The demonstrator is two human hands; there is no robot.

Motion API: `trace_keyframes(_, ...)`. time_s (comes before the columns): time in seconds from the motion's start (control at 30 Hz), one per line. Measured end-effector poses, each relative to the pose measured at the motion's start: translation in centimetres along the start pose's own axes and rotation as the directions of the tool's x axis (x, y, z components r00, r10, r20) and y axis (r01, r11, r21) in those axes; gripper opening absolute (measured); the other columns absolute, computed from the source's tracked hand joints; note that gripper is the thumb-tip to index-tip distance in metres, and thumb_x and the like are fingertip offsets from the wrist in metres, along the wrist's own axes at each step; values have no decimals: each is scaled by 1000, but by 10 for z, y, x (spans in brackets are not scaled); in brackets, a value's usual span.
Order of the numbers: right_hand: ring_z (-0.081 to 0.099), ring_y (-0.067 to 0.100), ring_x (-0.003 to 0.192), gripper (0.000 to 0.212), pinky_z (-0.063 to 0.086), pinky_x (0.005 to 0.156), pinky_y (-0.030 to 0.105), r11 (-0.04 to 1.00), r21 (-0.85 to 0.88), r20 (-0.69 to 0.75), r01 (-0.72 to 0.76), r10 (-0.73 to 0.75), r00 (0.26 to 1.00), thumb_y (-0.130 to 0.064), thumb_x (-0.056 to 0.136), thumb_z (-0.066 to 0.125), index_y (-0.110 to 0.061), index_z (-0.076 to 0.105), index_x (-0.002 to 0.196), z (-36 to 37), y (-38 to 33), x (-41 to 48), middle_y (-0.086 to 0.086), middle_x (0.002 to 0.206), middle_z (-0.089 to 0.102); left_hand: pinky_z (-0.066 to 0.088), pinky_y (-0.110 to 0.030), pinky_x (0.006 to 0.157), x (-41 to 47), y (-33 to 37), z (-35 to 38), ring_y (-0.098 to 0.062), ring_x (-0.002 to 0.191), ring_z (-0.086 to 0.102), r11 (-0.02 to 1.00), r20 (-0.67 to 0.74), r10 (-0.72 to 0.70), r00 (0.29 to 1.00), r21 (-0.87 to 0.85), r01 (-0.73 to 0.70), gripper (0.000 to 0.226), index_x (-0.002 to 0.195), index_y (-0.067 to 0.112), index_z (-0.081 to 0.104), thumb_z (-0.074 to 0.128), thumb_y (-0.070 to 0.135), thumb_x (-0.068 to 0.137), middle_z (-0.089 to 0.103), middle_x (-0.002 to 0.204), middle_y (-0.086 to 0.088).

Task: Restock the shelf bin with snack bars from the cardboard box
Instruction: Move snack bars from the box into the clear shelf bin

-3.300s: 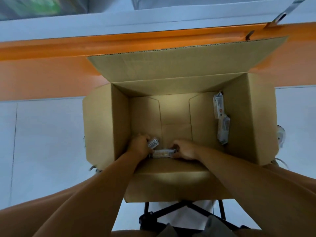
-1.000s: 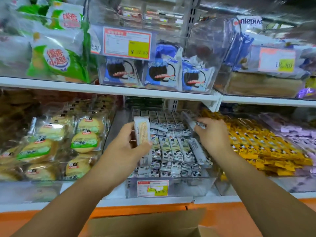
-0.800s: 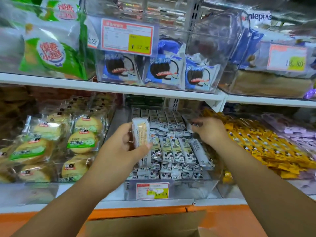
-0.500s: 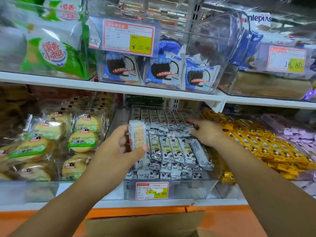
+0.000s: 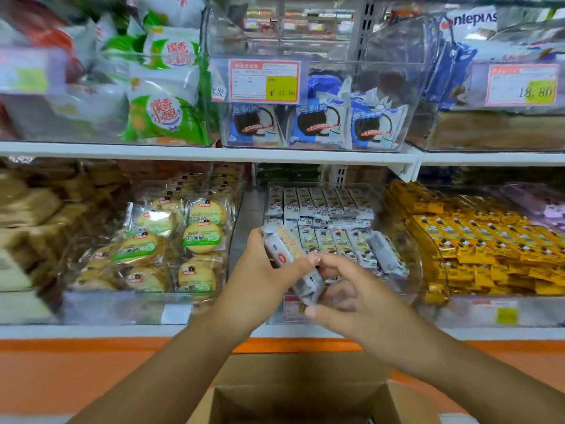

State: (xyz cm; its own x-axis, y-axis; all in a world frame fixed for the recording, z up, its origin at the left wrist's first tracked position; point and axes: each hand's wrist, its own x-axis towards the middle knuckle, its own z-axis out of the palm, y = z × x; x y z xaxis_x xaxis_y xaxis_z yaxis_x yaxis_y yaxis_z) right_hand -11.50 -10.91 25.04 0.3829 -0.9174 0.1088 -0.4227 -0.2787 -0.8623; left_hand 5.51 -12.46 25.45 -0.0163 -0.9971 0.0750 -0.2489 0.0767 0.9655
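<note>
My left hand [image 5: 260, 280] grips a small stack of grey-wrapped snack bars [image 5: 286, 255], tilted, just in front of the clear shelf bin [image 5: 417, 270]. My right hand [image 5: 348, 295] has come up against the stack's lower end, with thumb and curled fingers pinching it. Inside the bin lie neat rows of the same snack bars [image 5: 321, 209], with one lying askew at the right. The open cardboard box [image 5: 305, 396] shows at the bottom edge, below my forearms; its inside is hidden.
Round biscuit packs [image 5: 201, 237] fill the bin to the left and yellow packets [image 5: 477, 243] the bin to the right. The white shelf [image 5: 183, 151] above carries blue cookie packs [image 5: 318, 123] behind a price tag [image 5: 264, 81]. An orange ledge [image 5: 91, 368] runs below.
My right hand has left the back rows of the bin and pulled back to the stack in my left hand. The left hand has tilted the stack and lowered it slightly.
</note>
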Motion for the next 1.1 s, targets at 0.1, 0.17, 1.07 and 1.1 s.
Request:
trace_keyframes(0.1,61,2,77,42,51,73,20,1000,28,-111,10,-7,994,-21,85,70,-51,50,106,8,3,0,-18,94,54,60,-33,77,-5,1,2,-9,87,70,997,54,-46,997,-57,49,37,110,24,51,69,43,85,67,104,-4)
trace_keyframes(0.17,66,6,79,37,52,71,21,984,178,-95,-32,50,994,-13,88,65,-39,54,111,6,4,2,-6,96,62,60,-39,83,-5,1,-2,-14,94,72,976,106,-74,992,-197,94,36,122,22,54,66,32,90,68,112,-7)
trace_keyframes(1.07,47,-3,94,45,37,78,16,972,-233,-391,-36,-59,919,-26,88,64,-29,49,130,12,18,39,-16,102,46,41,-14,95,18,-24,-30,-4,121,52,951,-204,142,969,301,-76,54,149,23,37,56,29,98,52,140,7)
trace_keyframes(1.1,47,0,94,43,38,79,20,964,-262,-397,-42,-67,915,-27,89,63,-31,49,129,14,18,46,-15,102,46,40,-22,104,18,-27,-31,-8,128,49,944,-176,120,977,324,-57,57,151,21,33,54,28,98,49,146,4)
